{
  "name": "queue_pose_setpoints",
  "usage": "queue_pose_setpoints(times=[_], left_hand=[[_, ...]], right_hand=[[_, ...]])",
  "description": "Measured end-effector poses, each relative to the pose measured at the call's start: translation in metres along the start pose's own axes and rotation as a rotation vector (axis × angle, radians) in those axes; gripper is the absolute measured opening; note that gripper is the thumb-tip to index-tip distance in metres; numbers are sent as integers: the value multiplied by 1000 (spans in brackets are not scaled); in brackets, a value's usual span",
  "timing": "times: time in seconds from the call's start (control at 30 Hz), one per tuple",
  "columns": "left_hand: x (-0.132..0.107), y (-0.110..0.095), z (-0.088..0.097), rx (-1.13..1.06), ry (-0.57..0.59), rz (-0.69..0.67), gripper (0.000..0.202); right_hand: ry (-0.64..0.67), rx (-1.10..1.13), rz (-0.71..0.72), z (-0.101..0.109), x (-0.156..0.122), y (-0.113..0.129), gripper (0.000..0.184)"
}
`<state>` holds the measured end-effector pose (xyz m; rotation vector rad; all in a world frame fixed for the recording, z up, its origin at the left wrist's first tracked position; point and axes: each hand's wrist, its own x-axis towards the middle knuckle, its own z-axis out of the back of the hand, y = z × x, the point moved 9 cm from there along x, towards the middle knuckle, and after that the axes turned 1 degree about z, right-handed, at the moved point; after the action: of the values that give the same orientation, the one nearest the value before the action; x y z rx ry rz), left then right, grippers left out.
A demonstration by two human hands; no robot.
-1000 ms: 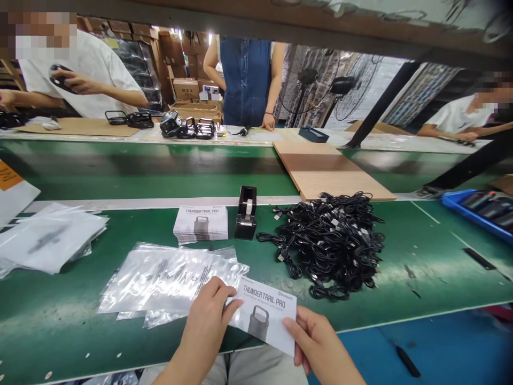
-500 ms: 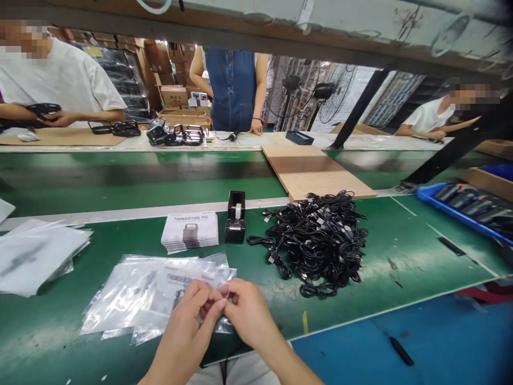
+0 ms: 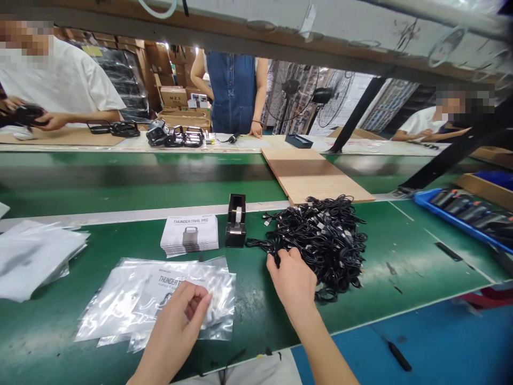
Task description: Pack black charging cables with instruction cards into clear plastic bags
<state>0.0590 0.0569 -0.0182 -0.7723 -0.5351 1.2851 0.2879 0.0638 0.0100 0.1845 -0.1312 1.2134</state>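
Observation:
My left hand [image 3: 182, 310] is over the front clear plastic bag [image 3: 220, 315], thumb and fingertips pinched together; what they pinch, if anything, is hidden. Inside that bag a printed manual [image 3: 154, 289] shows through, and more clear bags lie under it. My right hand [image 3: 294, 278] reaches to the near left side of a heap of black USB cables [image 3: 320, 230]. Its thumb and fingers close on a coiled cable [image 3: 262, 244] at the heap's edge. Behind the bags stands a stack of printed manuals [image 3: 189, 232], with a black tape dispenser [image 3: 235, 222] right beside it.
More filled bags [image 3: 36, 262] lie at the far left. A wooden board [image 3: 316, 174] bridges to the back bench behind the cables. At the right are a blue tray [image 3: 460, 219] of dark items and a slanted black post [image 3: 441, 147]. Co-workers [image 3: 236, 91] are across the bench.
My hands were together over the bag's right side. The right hand has moved right and away to the cable heap; the left stays over the bag, slightly further left.

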Motion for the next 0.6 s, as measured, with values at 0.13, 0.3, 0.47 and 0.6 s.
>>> queue_pose_setpoints(times=[0.13,0.3,0.47,0.6], left_hand=[[1,0,3,-5,-4,3,23],[2,7,-2,-48,41,21,22],[0,8,1,-190,8,-3,20],[-3,6,4,-300,-5,-5,20]], right_hand=[[-109,331,84,6,-14,6,27],[308,868,372,0,-47,55,27],[522,634,465,-7,-68,79,25],[554,569,454,-10,-63,85,18]])
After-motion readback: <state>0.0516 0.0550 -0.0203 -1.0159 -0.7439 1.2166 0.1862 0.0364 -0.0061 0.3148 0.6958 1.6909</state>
